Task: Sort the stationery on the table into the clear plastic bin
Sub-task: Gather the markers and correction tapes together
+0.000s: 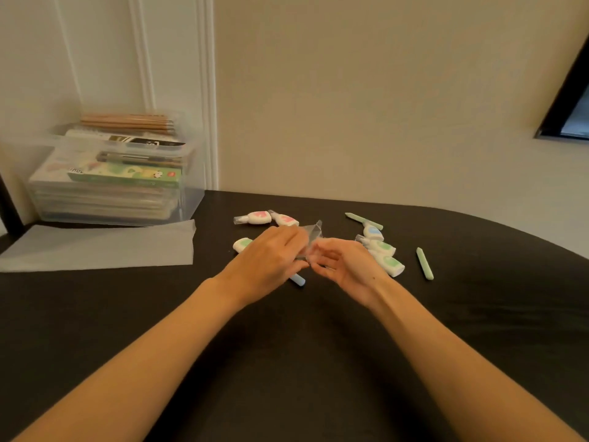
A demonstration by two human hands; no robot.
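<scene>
Both hands meet over the middle of the black table (414, 330). My left hand (271, 260) and my right hand (342, 266) both hold a small clear plastic wrapper (314, 232) between them. Several small correction tapes lie around: two pink ones (264, 217), a green one (242, 244) beside my left hand, and a blue and green cluster (381, 248) to the right. Two green pens (425, 263) (363, 220) lie on the right, and a blue pen tip (298, 280) shows under my left hand. The clear plastic bin (188, 193) stands at the far left.
The bin holds stacked books, card boxes and pencils (126, 121). Its clear lid (98, 248) lies flat on the table in front of it. A wall runs behind the table, and a dark window frame (570, 100) is at the upper right.
</scene>
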